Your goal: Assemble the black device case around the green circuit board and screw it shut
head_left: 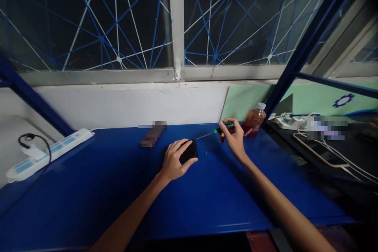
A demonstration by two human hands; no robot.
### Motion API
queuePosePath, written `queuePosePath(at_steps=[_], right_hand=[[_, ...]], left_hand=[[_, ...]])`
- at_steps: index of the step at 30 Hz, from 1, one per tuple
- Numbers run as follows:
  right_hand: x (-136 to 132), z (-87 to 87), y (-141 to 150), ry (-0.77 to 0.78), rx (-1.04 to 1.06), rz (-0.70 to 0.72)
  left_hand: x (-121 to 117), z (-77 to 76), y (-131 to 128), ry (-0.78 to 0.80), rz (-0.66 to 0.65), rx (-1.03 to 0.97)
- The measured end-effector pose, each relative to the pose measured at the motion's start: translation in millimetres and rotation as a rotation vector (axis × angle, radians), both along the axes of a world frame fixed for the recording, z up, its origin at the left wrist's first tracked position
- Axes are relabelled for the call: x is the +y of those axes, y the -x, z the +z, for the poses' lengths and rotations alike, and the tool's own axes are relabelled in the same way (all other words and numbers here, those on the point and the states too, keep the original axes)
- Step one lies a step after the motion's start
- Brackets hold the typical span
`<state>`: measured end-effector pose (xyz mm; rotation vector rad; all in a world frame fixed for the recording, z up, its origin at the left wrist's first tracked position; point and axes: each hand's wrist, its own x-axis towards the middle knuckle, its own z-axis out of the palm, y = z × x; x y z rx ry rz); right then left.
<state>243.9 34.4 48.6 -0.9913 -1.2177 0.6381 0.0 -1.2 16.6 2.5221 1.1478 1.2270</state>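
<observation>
The black block point(189, 152) sits on the blue surface point(206, 197), probably stiff and light, best held by opposite edges; the left hand point(175, 159) clasps it so. The right hand's point(234, 135) grip is closed round the screwdriver's handle point(220, 129).

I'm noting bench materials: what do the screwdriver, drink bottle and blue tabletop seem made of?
Screwdriver: probably a smooth plastic handle, dark and green; the shaft is likely metal, being thin, straight and greyish.
Drink bottle: probably plastic, as its upper part looks see-through; pale cap, likely plastic.
Tabletop: smooth, faintly shiny; painted metal or laminate, uncertain.
</observation>
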Motion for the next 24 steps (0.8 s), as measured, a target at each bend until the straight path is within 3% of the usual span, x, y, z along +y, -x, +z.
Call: queuePosePath(at_steps=[7,13,20,24], right_hand=[[-0.7,3.2,-3.4,-0.051,0.067,0.193],[-3.0,-1.5,3.0,-0.048,0.013,0.034],[-1.5,0.4,0.6,-0.064,0.043,0.165],[-4.9,3.5,4.6,-0.033,-0.020,0.026]], left_hand=[[-0.4,1.2,-0.8,-0.004,0.013,0.002],[-0.5,1.7,0.0,-0.018,0.005,-0.001],[1.2,1.3,1.4,-0.032,0.020,-0.009],[0.3,2.1,0.5,-0.031,0.009,-0.002]])
